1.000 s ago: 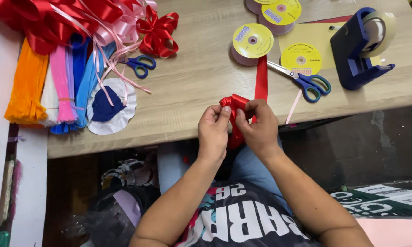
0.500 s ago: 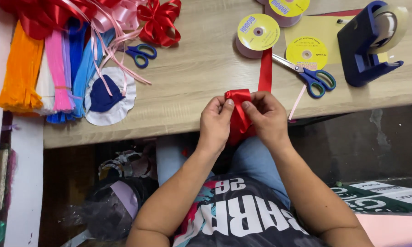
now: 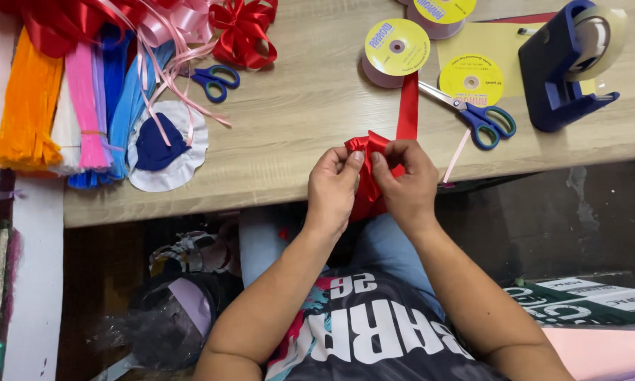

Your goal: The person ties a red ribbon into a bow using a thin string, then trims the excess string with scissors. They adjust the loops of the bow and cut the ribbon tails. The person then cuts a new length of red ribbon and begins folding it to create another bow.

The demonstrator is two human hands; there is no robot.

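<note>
Head view: I saw the left hand (image 3: 334, 189) and right hand (image 3: 402, 182) pinched shut on folded red ribbon (image 3: 365, 144) at the wooden table (image 3: 296, 127) edge; how tightly, I couldn't quite judge. At one o'clock lay blue scissors (image 3: 483, 120); beyond, at twelve, a yellow spool (image 3: 396, 48).

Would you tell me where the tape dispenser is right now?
In the head view, the blue tape dispenser stands at the table's far right, just right of the blue-handled scissors.
</note>
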